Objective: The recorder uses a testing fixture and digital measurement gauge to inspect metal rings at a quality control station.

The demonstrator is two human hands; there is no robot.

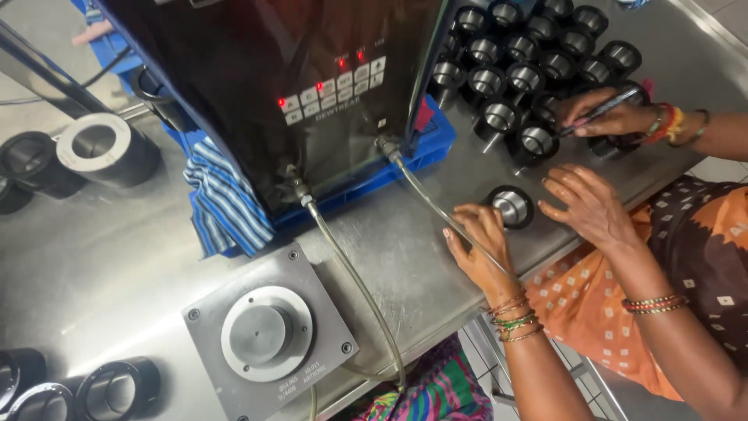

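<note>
A short black ring with a shiny metal bore (512, 206) lies on the steel table between my two hands. My left hand (477, 243) rests just left of it, fingers apart, beside a thin braided hose (436, 204). To the ring's right my right hand (590, 206) hovers with fingers spread toward it. Neither hand holds anything. Both wrists wear bangles.
Several similar black rings (523, 78) stand in rows at the back right, where a co-worker's hand (615, 117) holds a pen over them. A dark machine with a lit keypad (335, 82) sits on a blue tray (425, 152). A grey fixture plate (265, 335) lies at front left.
</note>
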